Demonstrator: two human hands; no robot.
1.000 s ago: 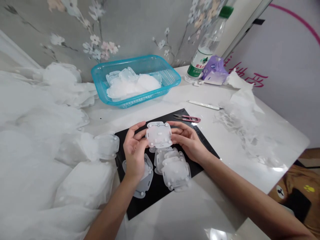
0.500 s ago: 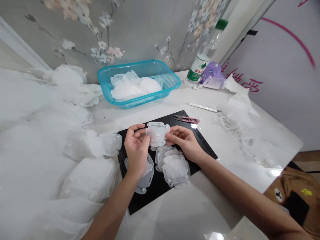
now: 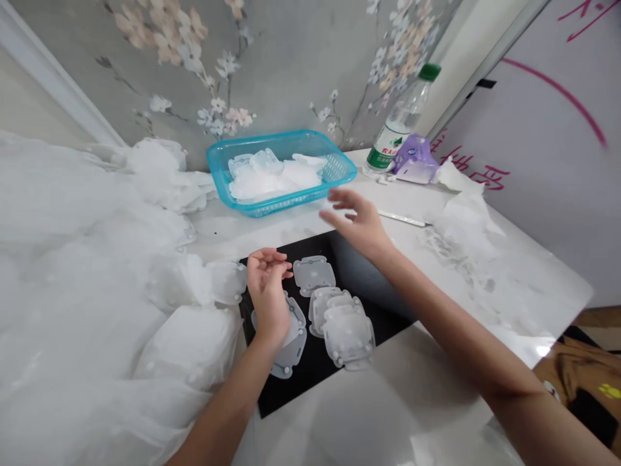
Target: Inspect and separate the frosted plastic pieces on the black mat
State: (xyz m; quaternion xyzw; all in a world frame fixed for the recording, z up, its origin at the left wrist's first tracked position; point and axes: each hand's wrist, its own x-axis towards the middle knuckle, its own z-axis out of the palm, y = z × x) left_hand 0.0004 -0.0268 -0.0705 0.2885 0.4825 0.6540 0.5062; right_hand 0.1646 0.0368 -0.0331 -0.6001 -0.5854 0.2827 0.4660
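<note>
My right hand [image 3: 356,223] is raised in front of the blue basket, its fingers spread and holding nothing. Over the left part of the black mat [image 3: 310,385] is my left hand [image 3: 268,291], fingers loosely curled with the thumb apart, and nothing visible in it. Just right of its fingertips, a translucent white plastic piece [image 3: 314,275] with rounded corners lies flat on the mat. Below that piece, several similar ones overlap in a pile [image 3: 348,333]. More pieces [image 3: 294,353] lie partly hidden under my left wrist.
The blue basket [image 3: 281,207] holds several white pieces. A large heap of white translucent material [image 3: 87,291] covers the left side. At the back right stand a green-capped bottle [image 3: 388,145] and a purple packet [image 3: 414,158]. A slim white tool [image 3: 402,219] and scraps [image 3: 466,246] lie at right.
The plastic piece held between both hands has left them, and a white piece now shows raised at the basket's right side. My right hand moved up toward the basket. The pink-handled snips are now hidden.
</note>
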